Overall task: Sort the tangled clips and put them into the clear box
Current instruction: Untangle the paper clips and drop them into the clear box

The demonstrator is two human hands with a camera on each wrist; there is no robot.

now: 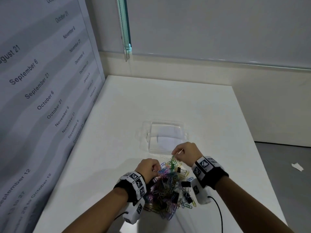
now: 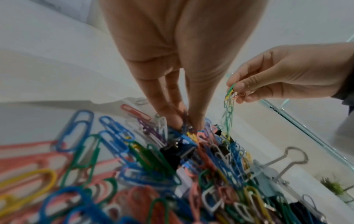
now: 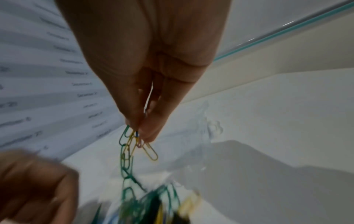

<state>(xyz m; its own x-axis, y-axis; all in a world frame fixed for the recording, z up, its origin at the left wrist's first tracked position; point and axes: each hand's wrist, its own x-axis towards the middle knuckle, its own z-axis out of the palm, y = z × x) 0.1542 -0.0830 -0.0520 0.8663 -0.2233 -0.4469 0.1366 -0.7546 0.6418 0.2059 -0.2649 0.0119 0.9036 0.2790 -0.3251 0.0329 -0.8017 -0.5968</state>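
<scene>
A tangled pile of coloured paper clips and black binder clips [image 1: 170, 187] lies on the white table between my wrists. My right hand [image 1: 182, 153] pinches the top of a chain of green and yellow clips [image 3: 127, 153], lifted from the pile and still linked to it, also visible as the chain [image 2: 229, 112]. My left hand [image 1: 152, 167] pinches clips at the pile's top left; its fingertips [image 2: 173, 119] dig into the heap. The clear box [image 1: 165, 137] lies open just behind the pile.
A panel printed with dates [image 1: 42, 91] stands along the table's left side. The white table [image 1: 168, 101] extends behind the box to the back wall. A scrap of white paper [image 1: 297, 166] lies on the grey floor at right. A silver binder clip [image 2: 275, 168] sits on the pile's right edge.
</scene>
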